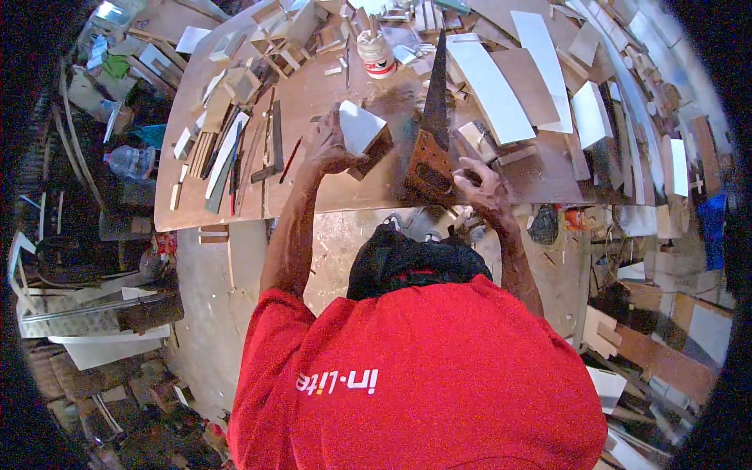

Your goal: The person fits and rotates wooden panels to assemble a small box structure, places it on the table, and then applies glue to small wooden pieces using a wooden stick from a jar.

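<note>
My left hand (330, 145) grips the near left side of a wooden block (365, 133) with a white top, held over the worktop. To its right lies a handsaw (432, 117), its long dark blade pointing away from me and its brown wooden handle (425, 164) toward me. My right hand (478, 178) is just beside that handle, fingers loosely curled and apart; any contact with it is unclear. A thin red pencil (290, 159) lies left of the block.
The brown worktop (235, 200) carries a white glue tub (375, 59), long white boards (493, 94), wood strips (227, 153) and several offcut piles (290, 31). Its front edge crosses below my hands. Timber scraps and a clear plastic bottle (129, 160) crowd the sides.
</note>
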Tool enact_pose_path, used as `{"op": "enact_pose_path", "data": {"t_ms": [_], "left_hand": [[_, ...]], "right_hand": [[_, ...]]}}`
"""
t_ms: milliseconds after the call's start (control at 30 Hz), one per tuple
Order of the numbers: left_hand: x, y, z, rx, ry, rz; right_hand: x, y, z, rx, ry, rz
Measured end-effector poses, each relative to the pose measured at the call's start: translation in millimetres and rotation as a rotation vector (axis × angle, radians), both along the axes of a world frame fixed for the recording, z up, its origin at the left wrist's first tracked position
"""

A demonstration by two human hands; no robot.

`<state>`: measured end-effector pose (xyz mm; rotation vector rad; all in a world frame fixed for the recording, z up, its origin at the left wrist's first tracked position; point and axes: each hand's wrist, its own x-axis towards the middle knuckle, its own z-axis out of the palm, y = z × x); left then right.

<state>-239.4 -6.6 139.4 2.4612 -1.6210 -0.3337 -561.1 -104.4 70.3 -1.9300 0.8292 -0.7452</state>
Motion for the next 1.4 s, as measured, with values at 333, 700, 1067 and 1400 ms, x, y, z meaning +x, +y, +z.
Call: {"op": "enact_pose_path", "data": {"t_ms": [333, 700, 1067, 1400], "left_hand": [[25, 5, -6, -0.061, 0.117, -0.157], [32, -1, -7, 0.055, 0.069, -0.181], [19, -10, 1, 0.019, 0.108, -0.239], [-4, -4, 20, 0.188, 0.027, -0.159]], "right_hand": [[-16, 7, -10, 0.136, 0.099, 0.027], [-9, 14, -6, 0.373, 0.117, 0.014], [3, 8, -38, 0.307, 0.011, -0.032], [0, 2, -25, 0.529, 0.035, -0.016]]}}
